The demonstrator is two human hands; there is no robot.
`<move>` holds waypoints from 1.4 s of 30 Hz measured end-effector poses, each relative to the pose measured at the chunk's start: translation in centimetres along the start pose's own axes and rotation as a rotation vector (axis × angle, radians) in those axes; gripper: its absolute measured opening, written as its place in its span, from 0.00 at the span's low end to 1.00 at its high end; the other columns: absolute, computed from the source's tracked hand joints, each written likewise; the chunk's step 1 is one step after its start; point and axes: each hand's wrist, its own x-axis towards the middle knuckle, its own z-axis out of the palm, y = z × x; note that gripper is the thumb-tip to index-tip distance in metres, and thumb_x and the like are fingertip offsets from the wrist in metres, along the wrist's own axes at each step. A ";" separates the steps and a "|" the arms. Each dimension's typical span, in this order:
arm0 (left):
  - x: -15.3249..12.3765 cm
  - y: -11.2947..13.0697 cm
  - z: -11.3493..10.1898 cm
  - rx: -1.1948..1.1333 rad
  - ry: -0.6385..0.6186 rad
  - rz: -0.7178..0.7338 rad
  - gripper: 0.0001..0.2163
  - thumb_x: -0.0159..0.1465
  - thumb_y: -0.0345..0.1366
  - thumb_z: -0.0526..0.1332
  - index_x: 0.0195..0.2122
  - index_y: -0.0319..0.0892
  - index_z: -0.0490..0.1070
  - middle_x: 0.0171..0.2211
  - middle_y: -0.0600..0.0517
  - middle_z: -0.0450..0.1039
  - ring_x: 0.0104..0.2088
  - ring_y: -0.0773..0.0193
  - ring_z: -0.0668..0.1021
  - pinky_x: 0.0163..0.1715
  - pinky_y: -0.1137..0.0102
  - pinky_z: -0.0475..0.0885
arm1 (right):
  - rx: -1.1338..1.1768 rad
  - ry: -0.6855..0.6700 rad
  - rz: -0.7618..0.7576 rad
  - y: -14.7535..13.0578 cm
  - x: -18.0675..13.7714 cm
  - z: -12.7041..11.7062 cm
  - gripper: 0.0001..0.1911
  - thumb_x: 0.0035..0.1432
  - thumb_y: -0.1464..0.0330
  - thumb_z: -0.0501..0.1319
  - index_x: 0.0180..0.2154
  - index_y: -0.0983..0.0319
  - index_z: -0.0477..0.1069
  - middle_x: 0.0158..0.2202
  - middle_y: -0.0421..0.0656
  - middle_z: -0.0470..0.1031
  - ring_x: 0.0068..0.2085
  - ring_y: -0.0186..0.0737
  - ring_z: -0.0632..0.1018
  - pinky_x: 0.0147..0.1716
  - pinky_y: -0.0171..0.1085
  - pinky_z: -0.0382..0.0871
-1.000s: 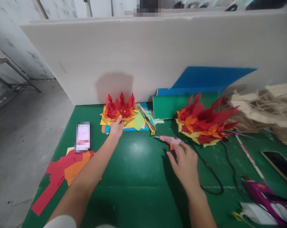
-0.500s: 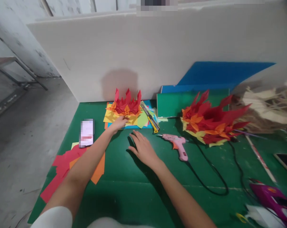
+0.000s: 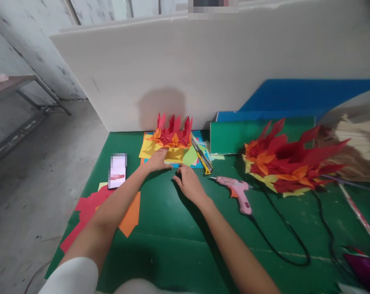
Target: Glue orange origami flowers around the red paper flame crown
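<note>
My left hand [image 3: 158,160] rests at the front of a stack of coloured paper, its fingers over a yellow sheet [image 3: 145,148] and its thumb apart. Just behind those fingers stands a small folded-paper flame piece [image 3: 174,134] in red and orange. My right hand [image 3: 189,183] hovers low over the green table, near the stack's front edge, fingers apart and nothing in it. A yellow and black utility knife [image 3: 202,156] lies across the stack's right side. To the right of my right hand is a pink hot glue gun [image 3: 235,188] on its side.
A larger paper flame piece [image 3: 283,163] sits at the right, by a green board [image 3: 230,136]. At the left lie a phone [image 3: 117,171], red paper [image 3: 89,208] and orange paper [image 3: 131,214]. A white foam board [image 3: 117,73] stands behind. The glue gun's black cord [image 3: 273,245] loops across the table.
The view has turned slightly left, so things appear shifted right. My right hand has moved forward, closer to the paper stack. My left hand stays at the yellow sheet, its thumb now spread.
</note>
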 end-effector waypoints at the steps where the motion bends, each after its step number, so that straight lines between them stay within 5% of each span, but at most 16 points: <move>1: 0.1 -0.1 0.1 0.042 -0.012 0.010 0.28 0.29 0.25 0.75 0.34 0.44 0.73 0.39 0.45 0.74 0.52 0.41 0.72 0.55 0.58 0.61 | 0.001 -0.002 0.000 0.0 0.1 0.0 0.04 0.60 0.67 0.54 0.37 0.61 0.61 0.46 0.54 0.70 0.48 0.51 0.72 0.45 0.49 0.68; 8: 0.4 -0.8 0.2 0.242 -0.028 0.028 0.28 0.27 0.30 0.77 0.33 0.44 0.73 0.34 0.46 0.75 0.46 0.40 0.76 0.50 0.59 0.66 | -0.016 -0.014 0.029 0.2 0.3 0.0 0.03 0.59 0.69 0.55 0.35 0.61 0.60 0.45 0.53 0.70 0.46 0.49 0.72 0.44 0.47 0.68; 15: 0.6 -0.8 0.5 0.617 -0.138 0.007 0.30 0.41 0.46 0.74 0.44 0.39 0.70 0.44 0.40 0.75 0.51 0.42 0.73 0.53 0.57 0.64 | -0.036 -0.007 0.037 0.4 0.6 0.6 0.05 0.59 0.69 0.56 0.37 0.63 0.62 0.52 0.58 0.67 0.50 0.51 0.70 0.47 0.49 0.66; 21: 1.1 0.1 0.3 0.926 -0.243 0.002 0.26 0.57 0.48 0.64 0.51 0.34 0.68 0.48 0.37 0.74 0.52 0.47 0.73 0.53 0.61 0.64 | -0.047 0.001 0.027 0.6 0.7 1.0 0.10 0.60 0.68 0.55 0.43 0.64 0.63 0.61 0.59 0.60 0.54 0.53 0.68 0.49 0.51 0.65; 26: 2.6 0.8 -0.2 1.070 -0.288 0.002 0.16 0.67 0.38 0.51 0.49 0.38 0.72 0.46 0.42 0.77 0.49 0.54 0.76 0.50 0.65 0.68 | -0.097 -0.021 -0.001 0.6 0.7 0.7 0.11 0.61 0.67 0.54 0.45 0.64 0.64 0.61 0.56 0.61 0.56 0.53 0.68 0.50 0.50 0.64; 36: 3.8 1.3 -0.5 1.171 -0.298 0.035 0.17 0.69 0.35 0.47 0.50 0.40 0.73 0.47 0.44 0.77 0.49 0.56 0.77 0.50 0.65 0.68 | -0.201 0.017 0.114 1.2 -0.9 0.4 0.16 0.62 0.60 0.54 0.43 0.68 0.66 0.54 0.63 0.67 0.54 0.57 0.68 0.49 0.52 0.62; 42: 3.2 2.2 -0.7 1.137 -0.373 0.102 0.25 0.60 0.55 0.58 0.48 0.40 0.74 0.42 0.44 0.79 0.44 0.53 0.79 0.45 0.67 0.71 | -0.183 0.044 0.106 1.1 1.0 0.7 0.18 0.64 0.60 0.50 0.46 0.66 0.66 0.59 0.60 0.63 0.57 0.55 0.66 0.50 0.51 0.61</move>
